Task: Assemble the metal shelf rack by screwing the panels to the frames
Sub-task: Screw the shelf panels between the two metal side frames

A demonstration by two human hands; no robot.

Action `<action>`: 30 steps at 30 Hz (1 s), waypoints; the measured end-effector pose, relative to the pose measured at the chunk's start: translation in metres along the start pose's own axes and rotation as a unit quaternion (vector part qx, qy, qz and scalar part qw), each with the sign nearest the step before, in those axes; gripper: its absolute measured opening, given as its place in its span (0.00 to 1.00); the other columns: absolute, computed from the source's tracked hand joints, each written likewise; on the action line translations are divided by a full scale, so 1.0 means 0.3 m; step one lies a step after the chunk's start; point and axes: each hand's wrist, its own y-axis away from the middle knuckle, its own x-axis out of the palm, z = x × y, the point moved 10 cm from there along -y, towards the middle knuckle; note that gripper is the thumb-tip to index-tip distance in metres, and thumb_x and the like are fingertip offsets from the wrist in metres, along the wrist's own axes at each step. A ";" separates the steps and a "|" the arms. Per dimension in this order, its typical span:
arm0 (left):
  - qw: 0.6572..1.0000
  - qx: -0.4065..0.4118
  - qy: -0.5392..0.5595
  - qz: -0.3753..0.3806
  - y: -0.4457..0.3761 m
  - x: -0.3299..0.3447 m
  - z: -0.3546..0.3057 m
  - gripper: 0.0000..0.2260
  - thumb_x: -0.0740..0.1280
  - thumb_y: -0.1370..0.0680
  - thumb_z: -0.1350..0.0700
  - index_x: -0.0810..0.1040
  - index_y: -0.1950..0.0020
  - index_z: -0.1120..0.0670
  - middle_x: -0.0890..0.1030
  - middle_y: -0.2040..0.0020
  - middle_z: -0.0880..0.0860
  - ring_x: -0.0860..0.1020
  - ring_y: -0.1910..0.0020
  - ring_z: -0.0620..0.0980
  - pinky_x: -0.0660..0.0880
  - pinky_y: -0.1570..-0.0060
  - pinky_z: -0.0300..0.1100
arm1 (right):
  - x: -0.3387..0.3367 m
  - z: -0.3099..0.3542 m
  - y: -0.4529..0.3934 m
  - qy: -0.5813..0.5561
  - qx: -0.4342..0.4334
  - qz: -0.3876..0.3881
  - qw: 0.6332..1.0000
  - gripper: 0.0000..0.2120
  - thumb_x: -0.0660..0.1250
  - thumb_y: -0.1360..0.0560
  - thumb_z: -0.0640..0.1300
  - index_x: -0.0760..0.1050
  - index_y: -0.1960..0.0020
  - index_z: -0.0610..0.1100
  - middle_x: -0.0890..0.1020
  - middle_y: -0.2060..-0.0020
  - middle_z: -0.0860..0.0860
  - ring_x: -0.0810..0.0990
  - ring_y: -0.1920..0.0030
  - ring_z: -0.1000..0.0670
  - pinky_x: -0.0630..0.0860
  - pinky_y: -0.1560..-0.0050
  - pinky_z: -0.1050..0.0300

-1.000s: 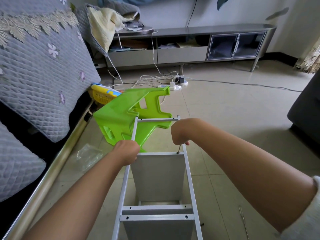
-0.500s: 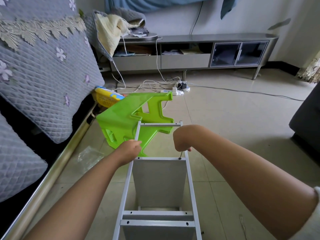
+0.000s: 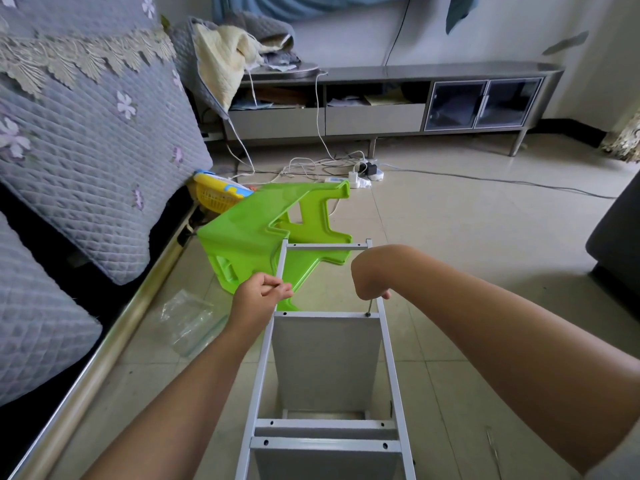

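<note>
A grey metal shelf rack frame lies lengthwise in front of me, with a grey panel set between its two rails. My left hand grips the left rail just above the panel's top edge. My right hand is curled round a screwdriver, whose thin shaft points straight down onto a screw at the panel's top right corner. The tool's handle is hidden inside the fist. A second panel and crossbars sit nearer to me.
A green plastic stool lies on its side under the far end of the frame. A clear plastic bag lies on the tiles at left, beside the sofa's metal edge. Cables and a power strip lie further off.
My left hand slid a little up the left rail, clear of the panel's corner. The right hand stays on the screwdriver at the same corner. The camera tilted up slightly.
</note>
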 end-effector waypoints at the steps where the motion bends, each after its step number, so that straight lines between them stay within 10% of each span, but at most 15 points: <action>1: 1.000 0.008 -0.003 -0.023 0.002 -0.015 0.007 0.04 0.68 0.25 0.65 0.77 0.59 0.58 0.81 0.63 0.50 0.79 0.68 0.35 0.74 0.63 0.27 | -0.002 -0.001 0.006 0.002 0.000 -0.001 1.000 0.13 0.53 0.23 0.35 0.74 0.48 0.45 0.76 0.39 0.42 0.74 0.38 0.44 0.70 0.35 0.49; 5: 0.997 0.020 -0.036 -0.068 0.010 -0.044 0.035 0.04 0.71 0.27 0.64 0.83 0.54 0.61 0.81 0.65 0.48 0.76 0.71 0.33 0.73 0.63 0.26 | -0.011 -0.001 0.020 -0.003 0.006 -0.009 1.000 0.15 0.53 0.22 0.36 0.75 0.42 0.40 0.77 0.40 0.43 0.73 0.38 0.44 0.69 0.35 0.50; 12: 0.978 0.073 -0.169 -0.095 0.037 -0.053 -0.001 0.05 0.70 0.27 0.63 0.84 0.53 0.62 0.84 0.58 0.58 0.77 0.61 0.49 0.69 0.57 0.37 | -0.019 -0.007 0.015 -0.011 0.020 -0.029 0.999 0.17 0.53 0.24 0.36 0.66 0.71 0.41 0.77 0.54 0.46 0.76 0.42 0.44 0.72 0.37 0.48; 30: 0.916 0.244 -0.315 -0.050 0.076 0.016 -0.070 0.05 0.75 0.36 0.69 0.84 0.65 0.60 0.82 0.68 0.56 0.78 0.64 0.59 0.70 0.65 0.44 | -0.001 -0.014 0.013 -0.031 0.011 -0.015 0.999 0.14 0.53 0.23 0.35 0.69 0.65 0.45 0.77 0.50 0.45 0.75 0.40 0.44 0.71 0.36 0.48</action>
